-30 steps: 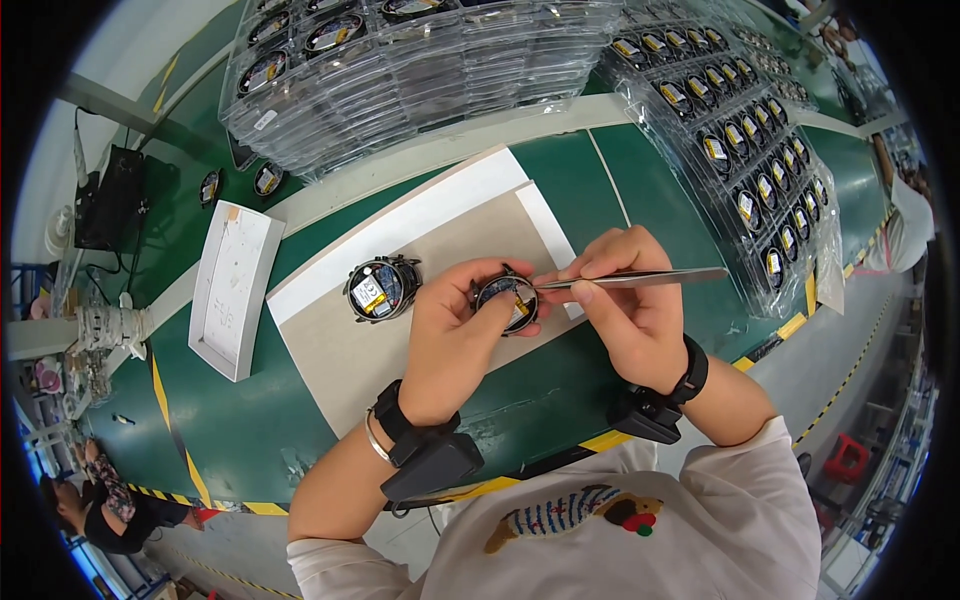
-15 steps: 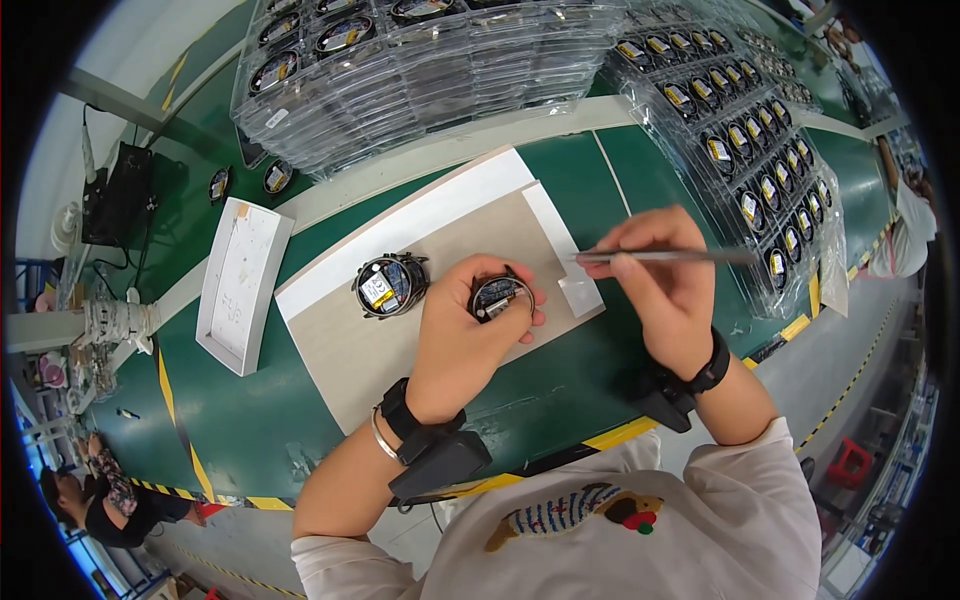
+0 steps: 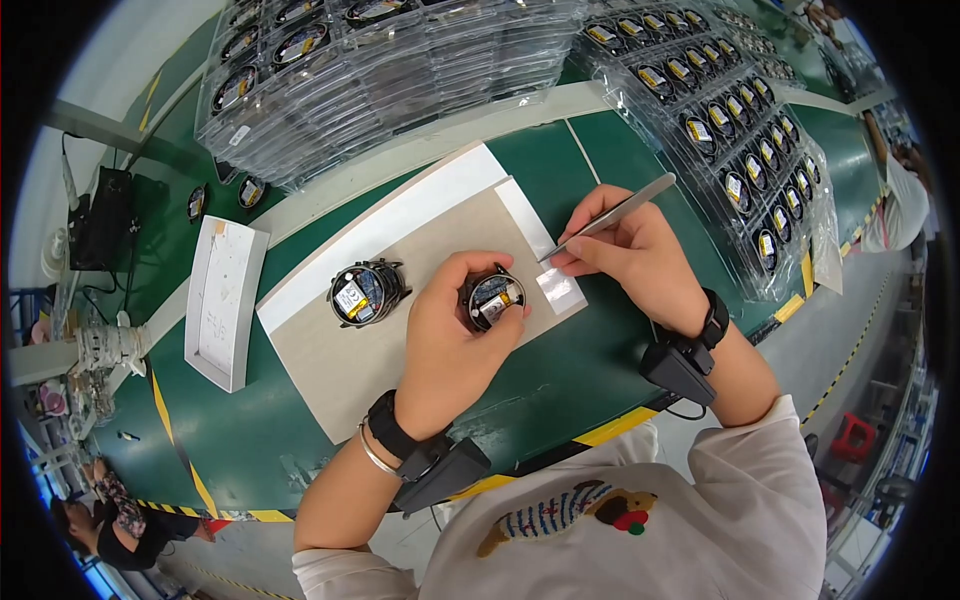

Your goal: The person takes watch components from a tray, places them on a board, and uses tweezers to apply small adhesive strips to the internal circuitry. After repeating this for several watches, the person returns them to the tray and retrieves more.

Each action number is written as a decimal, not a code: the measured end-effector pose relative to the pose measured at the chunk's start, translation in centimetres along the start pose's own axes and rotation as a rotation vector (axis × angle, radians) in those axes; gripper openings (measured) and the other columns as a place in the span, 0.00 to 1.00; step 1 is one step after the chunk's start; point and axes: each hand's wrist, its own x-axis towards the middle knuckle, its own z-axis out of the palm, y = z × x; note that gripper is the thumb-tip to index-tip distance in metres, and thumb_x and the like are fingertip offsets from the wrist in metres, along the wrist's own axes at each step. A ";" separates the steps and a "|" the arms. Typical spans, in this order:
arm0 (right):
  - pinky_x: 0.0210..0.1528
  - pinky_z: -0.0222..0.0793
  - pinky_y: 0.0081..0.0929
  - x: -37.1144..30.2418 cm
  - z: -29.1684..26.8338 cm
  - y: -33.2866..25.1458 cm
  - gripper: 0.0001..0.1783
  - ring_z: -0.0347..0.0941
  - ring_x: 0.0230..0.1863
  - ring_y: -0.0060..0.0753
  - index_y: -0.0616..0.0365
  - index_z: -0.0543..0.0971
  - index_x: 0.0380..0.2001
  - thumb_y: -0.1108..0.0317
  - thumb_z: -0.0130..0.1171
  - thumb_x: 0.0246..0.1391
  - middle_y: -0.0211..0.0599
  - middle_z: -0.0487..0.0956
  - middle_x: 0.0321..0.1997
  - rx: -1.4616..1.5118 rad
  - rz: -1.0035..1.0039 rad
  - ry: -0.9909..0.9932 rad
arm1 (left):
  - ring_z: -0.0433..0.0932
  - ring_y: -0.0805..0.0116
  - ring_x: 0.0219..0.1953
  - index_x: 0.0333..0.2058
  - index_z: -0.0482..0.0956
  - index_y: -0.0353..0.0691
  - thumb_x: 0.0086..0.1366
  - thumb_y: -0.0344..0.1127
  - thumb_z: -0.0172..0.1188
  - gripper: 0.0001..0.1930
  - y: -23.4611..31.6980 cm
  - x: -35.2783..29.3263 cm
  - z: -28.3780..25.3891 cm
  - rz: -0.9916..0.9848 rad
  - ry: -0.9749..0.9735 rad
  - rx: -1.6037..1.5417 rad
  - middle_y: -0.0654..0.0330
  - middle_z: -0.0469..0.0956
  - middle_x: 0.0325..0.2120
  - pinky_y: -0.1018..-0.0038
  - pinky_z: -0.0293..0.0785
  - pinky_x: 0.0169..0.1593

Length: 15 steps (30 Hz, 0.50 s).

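My left hand [image 3: 462, 325] is closed round an open round watch body [image 3: 494, 298], its circuit board and small yellow-and-white part facing up. Metal tweezers [image 3: 625, 212] are pinched in my right hand [image 3: 640, 255], their tips down at a white, partly shiny strip [image 3: 530, 225] on the right side of the tan board [image 3: 330, 375]. Whether the tips grip anything is too small to tell. Left of my left hand, several similar watch bodies [image 3: 358, 295] sit on the board, apparently stacked, the top one showing a yellow-edged battery.
A white shallow box [image 3: 228, 305] stands at the left. Tall stacked clear trays [image 3: 400, 95] with watch parts rise at the back; more filled trays [image 3: 735, 150] lie at the right. Two loose watch bodies [image 3: 252, 191] rest behind the box. A person [image 3: 115, 515] sits at far left.
My right hand has brought the tweezers leftward and down to the white strip, their handle now angled up. The watch body in my left hand has tilted a little. The whole view has shifted slightly.
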 end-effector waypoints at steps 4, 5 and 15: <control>0.41 0.76 0.24 0.1 -0.4 -0.6 0.05 0.78 0.38 0.32 0.61 0.68 0.32 0.78 0.53 0.53 0.36 0.76 0.32 0.047 0.072 -0.060 | 0.76 0.75 0.35 0.44 0.69 0.33 0.57 0.19 0.53 0.14 0.6 0.0 0.3 -0.034 0.020 -0.117 0.60 0.72 0.33 0.81 0.74 0.37; 0.41 0.76 0.24 0.1 -0.5 -0.7 0.05 0.78 0.38 0.32 0.61 0.68 0.32 0.78 0.53 0.53 0.36 0.76 0.32 0.047 0.071 -0.058 | 0.76 0.75 0.35 0.44 0.69 0.33 0.57 0.19 0.53 0.14 0.6 0.0 0.3 -0.033 0.018 -0.117 0.60 0.72 0.33 0.81 0.74 0.37; 0.40 0.76 0.27 -0.3 -0.8 -1.0 0.04 0.78 0.36 0.34 0.59 0.67 0.33 0.75 0.51 0.55 0.36 0.75 0.31 0.268 -0.006 -0.072 | 0.77 0.69 0.33 0.43 0.70 0.34 0.60 0.24 0.52 0.12 1.7 -1.4 -0.3 -0.056 -0.076 0.171 0.56 0.75 0.34 0.77 0.74 0.36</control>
